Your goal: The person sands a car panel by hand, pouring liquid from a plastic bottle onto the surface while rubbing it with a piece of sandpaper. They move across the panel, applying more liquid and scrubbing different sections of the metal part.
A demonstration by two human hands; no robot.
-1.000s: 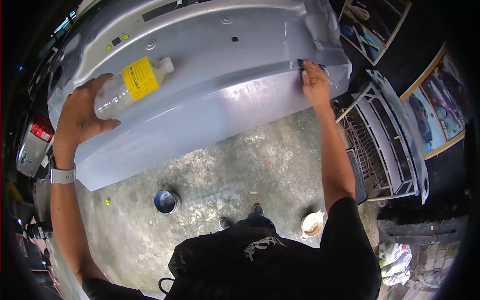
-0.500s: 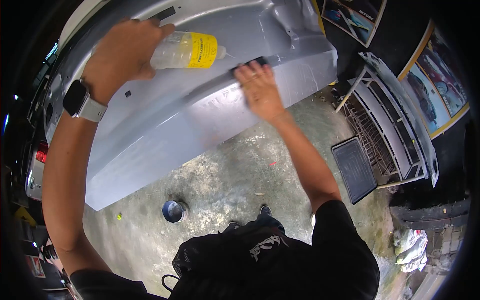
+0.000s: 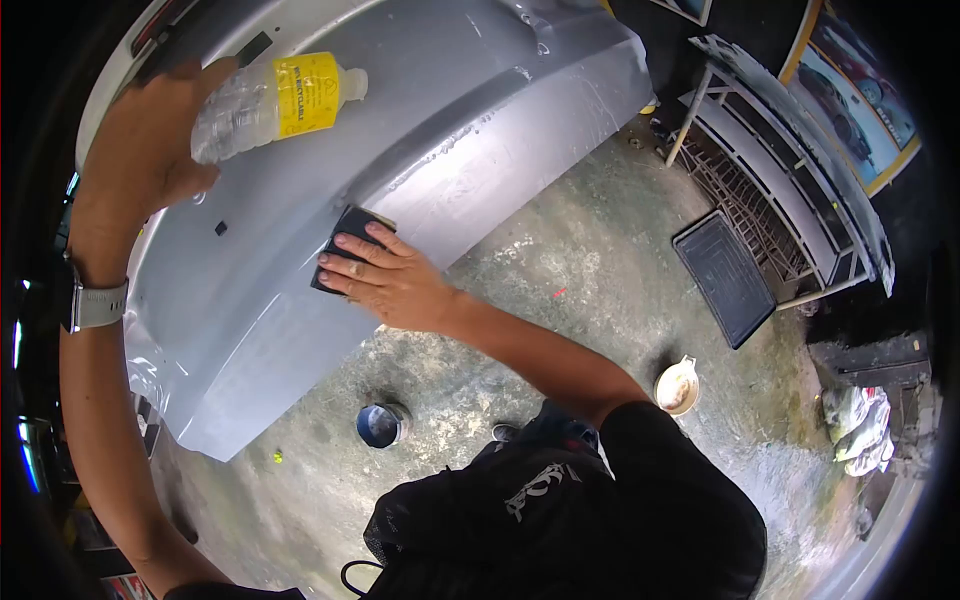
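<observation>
A grey car body panel stretches across the upper left, wet and shiny along its raised ridge. My left hand grips a clear plastic bottle with a yellow label, tilted sideways above the panel, its mouth toward the right. Under the fingers of my right hand lies a dark rectangular sanding block, pressed flat on the panel just below the ridge. Its underside is hidden against the surface.
On the concrete floor stand a dark bucket and a cream pail. A black tray lies beside a metal rack at the right. Pale bags sit at the far right.
My right hand has slid the sanding block leftward and down along the panel. My left hand has moved left with the bottle. The view has shifted, bringing the cream pail into sight.
</observation>
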